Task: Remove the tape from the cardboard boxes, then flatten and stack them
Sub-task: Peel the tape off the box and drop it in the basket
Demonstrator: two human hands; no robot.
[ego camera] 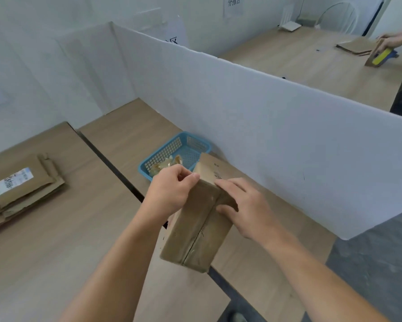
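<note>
A small brown cardboard box (195,228) is held over the near right part of the wooden tabletop (44,263), above the dark seam between two table sections. Its long axis runs from the viewer away toward the white partition (265,112), far end raised, and a flap seam runs along the upward face. One far flap (212,167) stands open, pointing up. The left hand (172,191) wraps the box's far left edge, its grip closed on the cardboard with the thumb pinching near the flap. The right hand (244,205) lies on the box's right side, fingers partly curled and pressing the top corner, thumb against the side panel. Beyond the hands, beside the partition, a blue plastic basket (172,147) holds crumpled clear tape scraps (165,166). At the tabletop's far left edge lies a stack of flattened cardboard (21,189), the top piece carrying a white shipping label (10,181)
</note>
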